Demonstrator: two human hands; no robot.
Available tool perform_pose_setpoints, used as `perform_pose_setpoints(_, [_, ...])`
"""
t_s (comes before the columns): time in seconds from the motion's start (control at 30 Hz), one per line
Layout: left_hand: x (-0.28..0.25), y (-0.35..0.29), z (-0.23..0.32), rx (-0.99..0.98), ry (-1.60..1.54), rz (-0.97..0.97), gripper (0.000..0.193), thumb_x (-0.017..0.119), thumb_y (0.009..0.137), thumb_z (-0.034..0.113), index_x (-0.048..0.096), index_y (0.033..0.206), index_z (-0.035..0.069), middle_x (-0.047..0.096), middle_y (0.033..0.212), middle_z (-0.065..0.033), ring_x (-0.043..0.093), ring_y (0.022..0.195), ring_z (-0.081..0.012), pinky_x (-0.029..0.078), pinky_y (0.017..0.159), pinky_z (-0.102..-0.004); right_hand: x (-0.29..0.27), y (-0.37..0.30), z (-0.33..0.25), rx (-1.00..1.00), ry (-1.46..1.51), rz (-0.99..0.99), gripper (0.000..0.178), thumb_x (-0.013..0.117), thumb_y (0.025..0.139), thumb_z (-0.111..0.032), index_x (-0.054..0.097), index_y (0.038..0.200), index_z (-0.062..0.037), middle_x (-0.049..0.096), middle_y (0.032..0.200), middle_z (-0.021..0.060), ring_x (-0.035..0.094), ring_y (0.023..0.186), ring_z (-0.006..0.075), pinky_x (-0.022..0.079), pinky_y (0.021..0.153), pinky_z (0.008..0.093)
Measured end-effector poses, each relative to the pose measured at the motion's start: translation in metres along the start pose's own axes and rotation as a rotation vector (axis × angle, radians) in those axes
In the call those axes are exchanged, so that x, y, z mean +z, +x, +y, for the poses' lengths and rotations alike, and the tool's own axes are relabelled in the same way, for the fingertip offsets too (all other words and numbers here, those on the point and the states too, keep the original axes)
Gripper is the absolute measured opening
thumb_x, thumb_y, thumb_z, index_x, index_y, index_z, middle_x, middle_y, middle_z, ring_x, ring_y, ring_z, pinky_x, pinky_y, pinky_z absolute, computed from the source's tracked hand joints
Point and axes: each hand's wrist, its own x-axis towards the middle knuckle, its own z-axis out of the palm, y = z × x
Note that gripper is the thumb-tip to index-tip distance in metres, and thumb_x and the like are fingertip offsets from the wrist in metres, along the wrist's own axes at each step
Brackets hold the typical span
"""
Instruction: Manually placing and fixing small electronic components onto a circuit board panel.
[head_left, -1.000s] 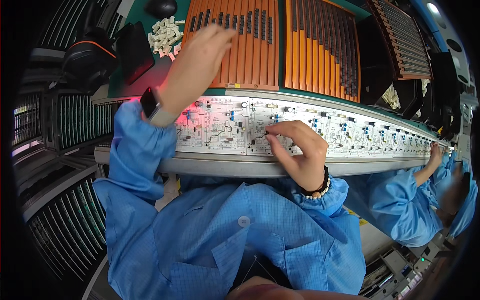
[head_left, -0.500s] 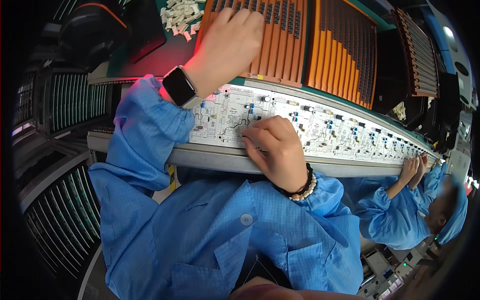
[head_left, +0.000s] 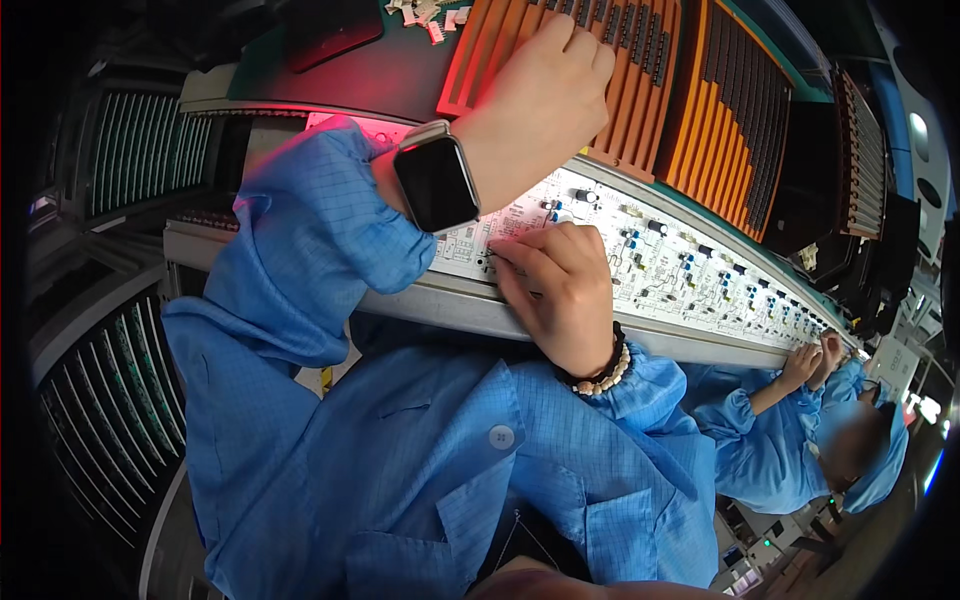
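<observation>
A long white circuit board (head_left: pixel 690 275) with small blue and black parts lies on a metal rail (head_left: pixel 440 300) in front of me. My right hand (head_left: pixel 560 295), with a bead bracelet at the wrist, rests on the board, fingertips pinched together at a small dark component (head_left: pixel 490 262) near its front edge. My left hand (head_left: pixel 545 95), with a dark smartwatch (head_left: pixel 437 185) on the wrist, reaches up over the board. Its fingers curl down onto an orange slotted parts tray (head_left: pixel 640 60). What lies under those fingers is hidden.
A second orange tray (head_left: pixel 735 135) and a dark tray (head_left: pixel 860 160) stand further right. A pile of small white parts (head_left: pixel 425 10) lies at the top edge. Dark slotted racks (head_left: pixel 110 390) stand at my left. A co-worker in blue (head_left: pixel 790 440) has hands (head_left: pixel 815 355) on the board's far right.
My left hand has moved right from beside the white parts onto the orange tray. My right hand has slid left along the board's front edge. The view has closed in.
</observation>
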Motion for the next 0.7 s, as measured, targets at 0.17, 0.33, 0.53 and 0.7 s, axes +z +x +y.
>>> perform_pose_setpoints(0.17, [0.01, -0.005, 0.005, 0.0, 0.016, 0.062, 0.012, 0.062, 0.077, 0.02, 0.073, 0.076, 0.014, 0.055, 0.084, -0.0021, 0.053, 0.091, -0.0195, 0.038, 0.081, -0.0328, 0.001, -0.001, -0.002, -0.005, -0.017, -0.001, 0.022, 0.079, 0.071, -0.003, 0.072, 0.091, -0.0064, 0.064, 0.087, 0.0058, 0.058, 0.081, 0.0255, 0.043, 0.075, 0.0365])
perform_pose_setpoints(0.33, [0.007, -0.004, 0.005, 0.003, -0.004, 0.032, 0.012, 0.063, 0.077, 0.019, 0.073, 0.077, 0.014, 0.056, 0.083, -0.0021, 0.053, 0.09, -0.0192, 0.038, 0.081, -0.0327, -0.001, 0.001, -0.008, 0.019, -0.09, -0.029, 0.022, 0.078, 0.07, -0.003, 0.071, 0.091, -0.0061, 0.065, 0.087, 0.0055, 0.059, 0.081, 0.0247, 0.043, 0.076, 0.0364])
perform_pose_setpoints(0.53, [0.008, -0.003, 0.006, 0.001, -0.032, 0.068, 0.011, 0.063, 0.077, 0.019, 0.073, 0.075, 0.014, 0.056, 0.08, -0.0015, 0.054, 0.088, -0.0187, 0.037, 0.079, -0.0327, -0.001, 0.006, -0.019, 0.039, -0.213, -0.065, 0.022, 0.075, 0.068, -0.002, 0.07, 0.089, -0.0051, 0.063, 0.084, 0.0062, 0.059, 0.08, 0.0246, 0.044, 0.077, 0.0372])
perform_pose_setpoints(0.7, [0.007, -0.003, 0.006, 0.005, -0.061, 0.072, 0.01, 0.064, 0.076, 0.019, 0.072, 0.075, 0.014, 0.057, 0.078, -0.0011, 0.054, 0.086, -0.0184, 0.037, 0.077, -0.0325, -0.003, 0.009, -0.023, 0.046, -0.271, -0.131, 0.021, 0.074, 0.067, -0.003, 0.069, 0.088, -0.0053, 0.06, 0.08, 0.0059, 0.058, 0.079, 0.0242, 0.045, 0.078, 0.0373])
